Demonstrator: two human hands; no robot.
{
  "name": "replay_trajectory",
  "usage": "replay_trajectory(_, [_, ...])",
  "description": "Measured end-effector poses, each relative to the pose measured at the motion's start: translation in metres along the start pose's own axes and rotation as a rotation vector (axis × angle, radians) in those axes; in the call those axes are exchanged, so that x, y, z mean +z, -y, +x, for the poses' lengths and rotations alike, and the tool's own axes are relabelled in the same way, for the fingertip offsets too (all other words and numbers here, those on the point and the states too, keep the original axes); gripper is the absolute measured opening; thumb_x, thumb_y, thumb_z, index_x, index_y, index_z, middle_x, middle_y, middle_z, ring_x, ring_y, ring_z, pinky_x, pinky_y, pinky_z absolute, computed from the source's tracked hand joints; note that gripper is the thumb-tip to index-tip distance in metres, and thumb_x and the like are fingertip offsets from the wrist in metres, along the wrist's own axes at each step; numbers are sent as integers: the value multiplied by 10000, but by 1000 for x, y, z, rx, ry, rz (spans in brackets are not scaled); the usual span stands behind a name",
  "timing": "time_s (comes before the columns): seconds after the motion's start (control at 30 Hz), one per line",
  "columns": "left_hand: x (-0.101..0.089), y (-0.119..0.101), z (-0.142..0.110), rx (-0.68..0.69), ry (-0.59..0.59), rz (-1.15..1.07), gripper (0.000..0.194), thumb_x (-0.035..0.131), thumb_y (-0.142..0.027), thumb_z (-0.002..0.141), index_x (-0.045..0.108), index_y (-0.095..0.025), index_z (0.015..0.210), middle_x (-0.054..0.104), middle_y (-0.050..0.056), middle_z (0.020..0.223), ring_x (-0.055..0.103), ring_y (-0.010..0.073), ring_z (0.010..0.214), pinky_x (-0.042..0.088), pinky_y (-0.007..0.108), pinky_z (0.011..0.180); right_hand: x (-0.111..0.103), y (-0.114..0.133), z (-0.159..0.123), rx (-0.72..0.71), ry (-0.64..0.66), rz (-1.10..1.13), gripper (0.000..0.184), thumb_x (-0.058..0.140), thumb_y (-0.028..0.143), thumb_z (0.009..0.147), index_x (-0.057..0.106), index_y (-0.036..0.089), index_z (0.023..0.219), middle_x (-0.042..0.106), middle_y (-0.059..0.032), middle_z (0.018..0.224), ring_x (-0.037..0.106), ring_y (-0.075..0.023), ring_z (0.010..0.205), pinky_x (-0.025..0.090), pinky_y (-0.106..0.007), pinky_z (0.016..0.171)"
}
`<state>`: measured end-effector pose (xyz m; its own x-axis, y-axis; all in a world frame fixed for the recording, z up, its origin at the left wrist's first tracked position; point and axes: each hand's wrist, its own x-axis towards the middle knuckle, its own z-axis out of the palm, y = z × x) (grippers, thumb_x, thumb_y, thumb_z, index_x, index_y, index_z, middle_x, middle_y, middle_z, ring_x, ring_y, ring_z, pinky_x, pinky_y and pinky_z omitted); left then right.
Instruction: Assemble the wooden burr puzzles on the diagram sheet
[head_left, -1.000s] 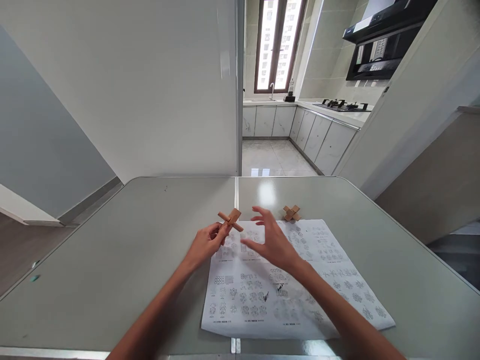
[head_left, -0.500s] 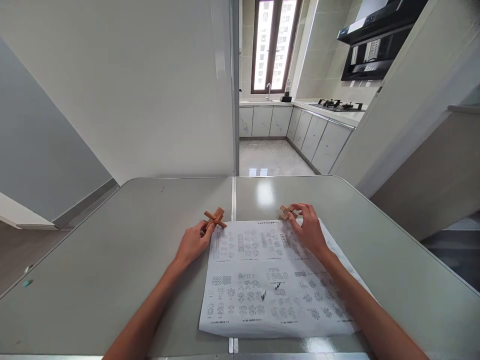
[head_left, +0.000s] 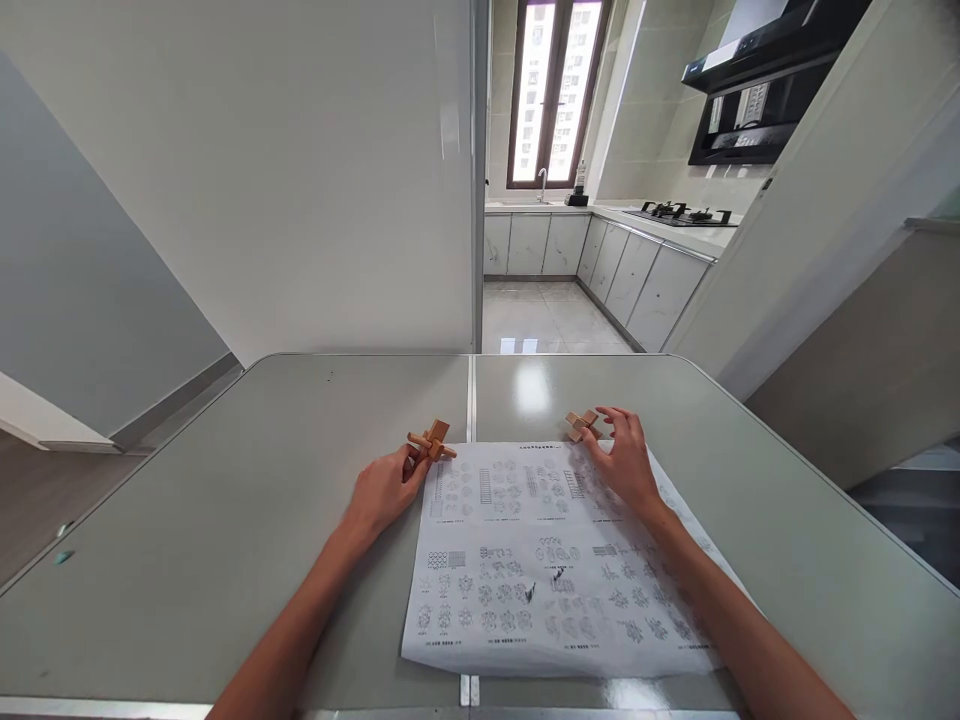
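Nearest us is the grey-green worktop (head_left: pixel 225 580), split by a pale seam (head_left: pixel 471 400) that runs away from us. On it we have a white printed sheet (head_left: pixel 570 560), covered in rows of small line diagrams, with our right forearm crossing over its right part. A small teal bit (head_left: pixel 64 557) lies by the worktop's left edge.

Near the sheet's far left corner, our left hand (head_left: pixel 384 490) pinches a crossed wooden puzzle (head_left: pixel 433 440) between thumb and fingers. Our right hand (head_left: pixel 627 465) is at a second, paler wooden puzzle (head_left: pixel 580 425) by the sheet's far edge, thumb against its near side and fingers curved beyond; we cannot tell whether they grip it.

Past the worktop we see a white panel (head_left: pixel 337 200), then kitchen cabinets (head_left: pixel 529 243), a gas hob (head_left: pixel 686 213), a faucet (head_left: pixel 542 180) and a window (head_left: pixel 559 90).
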<state>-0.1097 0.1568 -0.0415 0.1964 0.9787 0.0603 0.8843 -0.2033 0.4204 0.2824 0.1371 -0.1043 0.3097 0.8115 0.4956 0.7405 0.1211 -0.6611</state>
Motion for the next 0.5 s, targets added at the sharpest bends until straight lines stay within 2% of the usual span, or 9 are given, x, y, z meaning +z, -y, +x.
replay_trajectory(0.17, [-9, 5, 1, 49, 61, -17, 382, 529, -609, 923, 523, -227, 898, 642, 3, 712, 596, 206, 623, 343, 293, 580, 0, -2, 0, 20, 74, 2, 591, 561, 616, 961, 546, 214, 1394, 606, -158, 1339, 569, -343, 1227, 521, -498, 944])
replay_trajectory(0.3, [-20, 13, 2, 160, 193, -129, 389, 599, -524, 874, 508, -224, 1104, 578, -49, 672, 539, 180, 585, 343, 285, 581, 1, 0, 0, 39, 107, -4, 609, 592, 611, 950, 558, 196, 1394, 680, -143, 1245, 596, -354, 1192, 495, -521, 965])
replay_trajectory(0.37, [-26, 19, 1, 176, 222, -189, 406, 602, -496, 863, 486, -229, 1147, 520, -74, 645, 515, 173, 581, 350, 278, 587, 0, 2, 1, 54, 92, 17, 585, 593, 604, 951, 577, 193, 1367, 697, -137, 1204, 627, -339, 1134, 510, -503, 936])
replay_trajectory(0.43, [-32, 26, -1, 173, 224, -212, 393, 599, -465, 849, 478, -234, 1143, 492, -81, 649, 503, 163, 578, 352, 270, 585, -1, 7, 1, 51, 75, 34, 558, 604, 600, 943, 600, 196, 1329, 706, -130, 1168, 648, -320, 1074, 523, -487, 911])
replay_trajectory(0.5, [-37, 31, -5, 179, 154, -173, 358, 587, -457, 847, 489, -237, 1112, 481, -81, 653, 479, 149, 561, 354, 266, 585, -3, 16, 1, 31, 56, 53, 523, 624, 588, 931, 620, 206, 1288, 716, -117, 1134, 659, -303, 1021, 531, -476, 893])
